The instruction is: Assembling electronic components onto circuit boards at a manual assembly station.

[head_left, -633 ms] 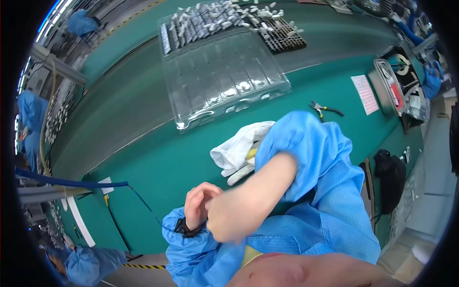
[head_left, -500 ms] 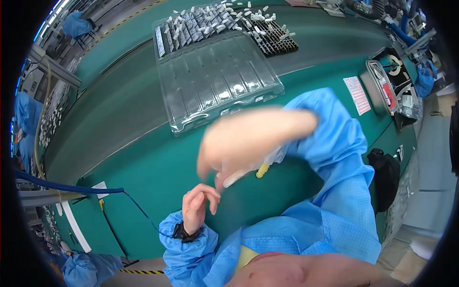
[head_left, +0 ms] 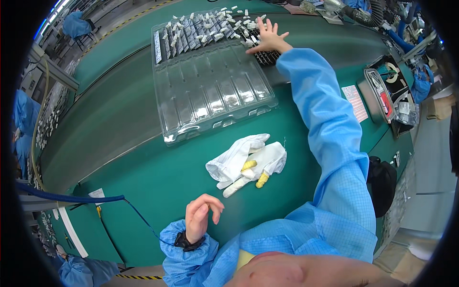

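My right hand is stretched far forward, fingers spread, over a dark slotted stack of parts topped with small white pieces; whether it touches them I cannot tell. Close to my body, my left hand hovers with loosely bent fingers and nothing visible in it. A black strap with a blue cord circles that wrist. White gloves with yellow fingertips lie crumpled on the green mat. Beyond them stands a clear plastic tray, its far end filled with rows of dark and white parts.
A metal box with a red item sits at the right, beside a sheet of red-marked labels. A black bag or cloth lies nearer. The blue cord crosses the left side. Other people in blue work clothes are at left.
My right hand has swung forward from above the gloves to the dark stack, uncovering the gloves. The tray appears slightly shifted in view. My left hand has barely moved.
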